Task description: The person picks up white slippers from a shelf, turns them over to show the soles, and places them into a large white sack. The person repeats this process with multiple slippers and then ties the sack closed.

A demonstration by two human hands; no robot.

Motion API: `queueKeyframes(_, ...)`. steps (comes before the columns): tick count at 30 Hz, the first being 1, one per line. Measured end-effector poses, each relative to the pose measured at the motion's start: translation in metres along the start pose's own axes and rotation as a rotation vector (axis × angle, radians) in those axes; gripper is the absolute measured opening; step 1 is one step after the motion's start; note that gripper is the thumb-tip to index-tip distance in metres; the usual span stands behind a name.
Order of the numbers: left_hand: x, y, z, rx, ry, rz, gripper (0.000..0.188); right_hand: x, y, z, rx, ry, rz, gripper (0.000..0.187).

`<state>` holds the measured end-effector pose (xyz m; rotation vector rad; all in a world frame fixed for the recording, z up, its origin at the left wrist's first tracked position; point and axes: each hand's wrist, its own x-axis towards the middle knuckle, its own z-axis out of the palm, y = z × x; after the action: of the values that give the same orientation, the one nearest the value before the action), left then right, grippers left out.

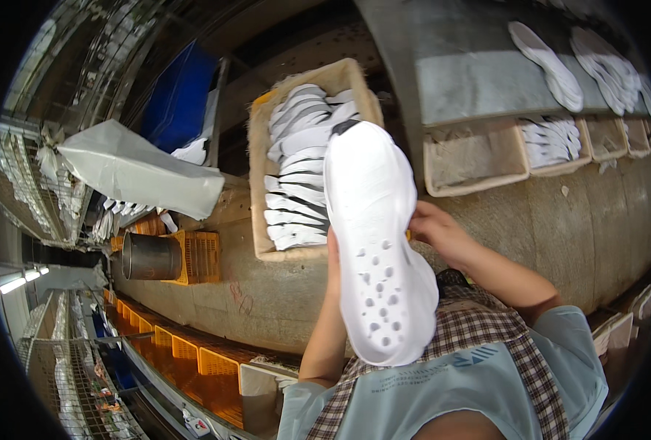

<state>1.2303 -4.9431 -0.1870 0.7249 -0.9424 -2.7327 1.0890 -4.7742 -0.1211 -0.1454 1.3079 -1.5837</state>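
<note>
A large white shoe sole (373, 191) is held up close in front of my chest, its long side roughly upright. Its lower half has several round holes, and a dark patch shows behind its top end. My left hand (333, 249) is at its left edge, with most of the fingers hidden behind it. At the right edge my right hand (435, 226) grips it with bent fingers, the tips out of sight. A bit of yellow shows beside those fingers. Just beyond the sole stands a cream crate (258, 169) filled with rows of white and dark soles.
At the right, a grey table (472, 88) carries several white soles (545, 62). Cream bins (479, 176) line its lower edge, one holding soles. To the left are a pale covered slab (142, 172), a metal drum (151, 257), a yellow crate (200, 257) and wire racks (68, 367).
</note>
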Motion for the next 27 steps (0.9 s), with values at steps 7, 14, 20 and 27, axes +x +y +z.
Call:
queueKeyframes(7, 0.031, 0.145, -0.008, 0.836, 0.368, 0.403, 0.059, 0.033, -0.060, 0.091, -0.007, -0.180, -0.201, 0.062)
queueKeyframes(14, 0.150, 0.329, -0.001, 1.842, 0.329, 1.009, 0.081, 0.230, -0.078, 0.102, -0.469, -0.052, -0.370, 0.053)
queueKeyframes(20, 0.282, 0.399, 0.022, 2.168, -0.235, 1.446, 0.073, 0.400, -0.072, 0.100, -0.981, 0.099, -0.238, 0.063)
queueKeyframes(27, 0.366, 0.357, -0.057, 2.299, -0.334, 0.901, 0.076, 0.462, -0.014, 0.086, -1.466, 0.045, -0.101, 0.071)
